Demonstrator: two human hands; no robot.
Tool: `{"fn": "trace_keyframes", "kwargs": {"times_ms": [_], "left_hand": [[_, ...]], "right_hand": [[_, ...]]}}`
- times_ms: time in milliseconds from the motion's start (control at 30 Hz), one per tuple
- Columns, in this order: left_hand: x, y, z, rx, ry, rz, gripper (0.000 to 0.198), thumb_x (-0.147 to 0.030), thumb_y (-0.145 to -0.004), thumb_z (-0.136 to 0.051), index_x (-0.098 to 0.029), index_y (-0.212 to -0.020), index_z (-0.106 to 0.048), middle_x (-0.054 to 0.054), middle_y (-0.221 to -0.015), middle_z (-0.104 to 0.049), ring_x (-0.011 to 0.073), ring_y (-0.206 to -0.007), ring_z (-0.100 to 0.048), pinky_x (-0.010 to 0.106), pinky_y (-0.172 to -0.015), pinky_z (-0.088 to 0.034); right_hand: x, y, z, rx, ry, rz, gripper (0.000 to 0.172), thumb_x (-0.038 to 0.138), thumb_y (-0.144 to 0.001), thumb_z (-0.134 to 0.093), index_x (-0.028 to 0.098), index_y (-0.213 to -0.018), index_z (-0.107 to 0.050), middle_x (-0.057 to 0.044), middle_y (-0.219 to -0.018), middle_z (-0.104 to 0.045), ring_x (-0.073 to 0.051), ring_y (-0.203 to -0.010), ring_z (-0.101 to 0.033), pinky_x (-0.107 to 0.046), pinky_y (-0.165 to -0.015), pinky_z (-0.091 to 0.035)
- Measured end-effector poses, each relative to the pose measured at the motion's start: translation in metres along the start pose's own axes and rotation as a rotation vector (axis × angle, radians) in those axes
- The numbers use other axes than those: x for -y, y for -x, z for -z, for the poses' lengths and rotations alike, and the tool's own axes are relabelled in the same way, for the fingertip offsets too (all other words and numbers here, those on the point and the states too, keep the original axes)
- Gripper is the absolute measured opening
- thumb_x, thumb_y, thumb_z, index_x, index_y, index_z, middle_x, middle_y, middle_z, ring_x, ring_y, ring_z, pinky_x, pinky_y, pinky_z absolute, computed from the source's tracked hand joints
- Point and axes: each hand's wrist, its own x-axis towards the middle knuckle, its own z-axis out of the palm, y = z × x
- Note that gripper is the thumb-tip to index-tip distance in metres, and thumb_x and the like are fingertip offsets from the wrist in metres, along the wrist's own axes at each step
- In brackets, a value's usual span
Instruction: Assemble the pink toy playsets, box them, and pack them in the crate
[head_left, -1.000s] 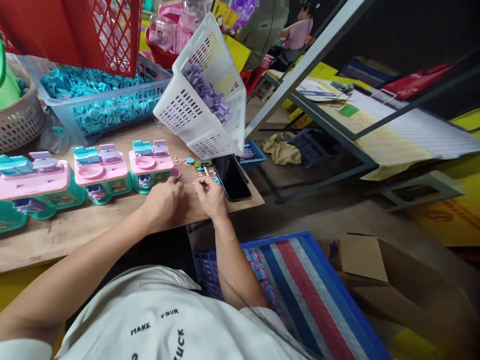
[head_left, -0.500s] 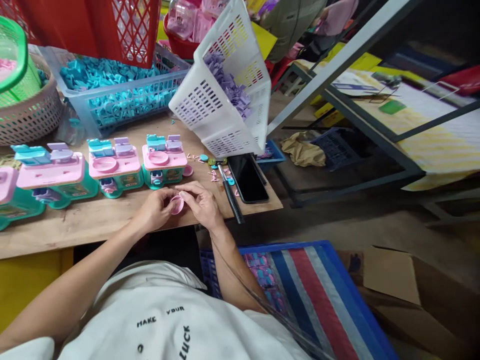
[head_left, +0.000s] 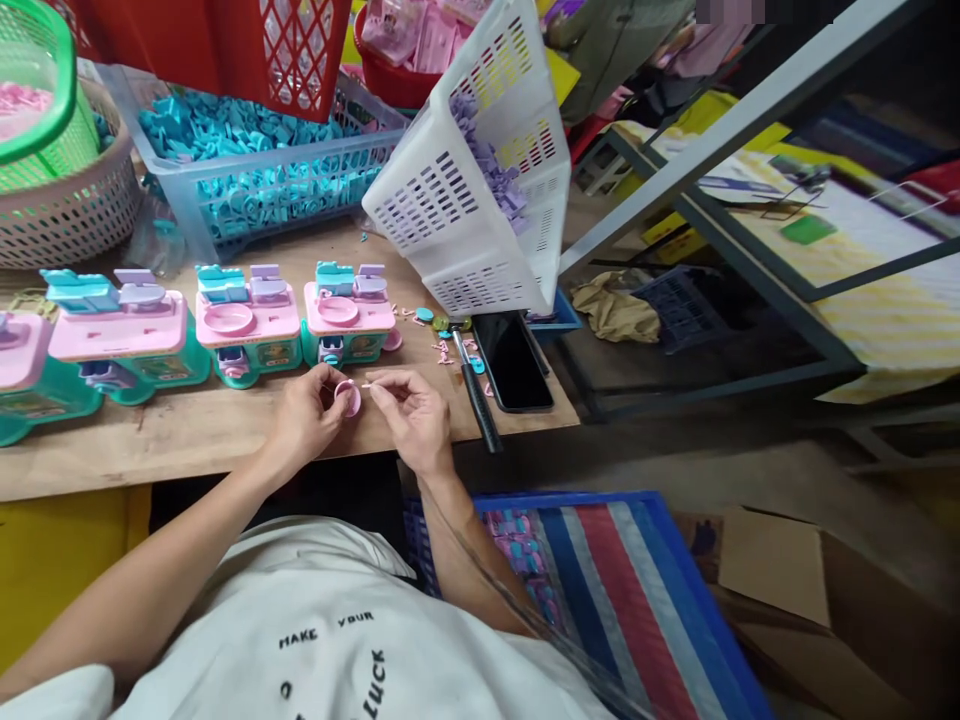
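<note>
Between its thumb and fingers, my left hand (head_left: pixel 306 412) grips a small round pink toy basin (head_left: pixel 350 401), tilted on edge over the table's front. My right hand (head_left: pixel 417 418) is closed in a pinch just right of the basin, a small gap apart. A tiny pink piece (head_left: pixel 367 386) pokes out from its fingertips; its shape is too small to make out. Behind the hands stands a toy kitchen unit (head_left: pixel 352 325) with a pink top, teal body and a pink basin set in it. Another unit (head_left: pixel 251 330) with a basin stands left of it.
A toy unit without a basin (head_left: pixel 124 335) stands further left. Loose pink bits (head_left: pixel 444 352), a black-handled tool (head_left: pixel 478 400) and a phone (head_left: pixel 512 362) lie at right. Behind are a tilted white basket (head_left: pixel 431 205) and a blue crate (head_left: pixel 277 185) of turquoise parts.
My right hand has drawn away to the right from the basin, opening a gap between the hands. The basin has turned more on edge in my left hand. The camera view has shifted slightly.
</note>
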Motion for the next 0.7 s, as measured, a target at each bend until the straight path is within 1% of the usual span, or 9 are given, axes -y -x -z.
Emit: {"fn": "trace_keyframes", "kwargs": {"times_ms": [67,200,433,700], "left_hand": [[0.001,0.002,-0.003,-0.042,-0.025,-0.031,0.017,-0.035,-0.082,-0.061,-0.018,-0.079,-0.059,0.002,-0.068,-0.066,0.014,-0.06,-0.06,0.023,-0.056,-0.045],[0.002,0.006,-0.007,-0.092,-0.066,-0.084,0.013,-0.03,-0.083,-0.06,-0.018,-0.078,-0.061,0.003,-0.071,-0.069,0.0131,-0.062,-0.061,0.023,-0.06,-0.045],[0.006,0.009,-0.01,-0.141,-0.064,-0.139,0.01,-0.027,-0.085,-0.06,-0.018,-0.08,-0.061,0.003,-0.071,-0.069,0.0137,-0.061,-0.062,0.024,-0.061,-0.046],[0.016,0.008,-0.016,-0.239,-0.108,-0.243,0.01,-0.024,-0.086,-0.057,-0.018,-0.079,-0.061,0.004,-0.071,-0.069,0.0141,-0.06,-0.063,0.025,-0.059,-0.048]], "right_hand": [[0.0,0.004,-0.01,-0.013,-0.034,-0.004,0.02,0.041,-0.089,-0.066,0.021,-0.091,-0.067,-0.007,-0.099,-0.077,-0.019,-0.088,-0.074,-0.033,-0.079,-0.062],[-0.001,0.009,-0.02,-0.06,-0.018,-0.026,0.022,0.043,-0.091,-0.065,0.021,-0.095,-0.066,-0.007,-0.095,-0.077,-0.019,-0.085,-0.074,-0.033,-0.078,-0.063],[0.0,0.013,-0.023,-0.085,0.021,0.039,0.017,0.038,-0.093,-0.063,0.021,-0.094,-0.066,-0.005,-0.093,-0.077,-0.019,-0.085,-0.075,-0.032,-0.078,-0.063],[-0.005,0.015,-0.024,-0.108,0.145,0.166,0.009,0.031,-0.094,-0.063,0.022,-0.094,-0.067,-0.005,-0.094,-0.076,-0.018,-0.089,-0.073,-0.034,-0.083,-0.06]]}}
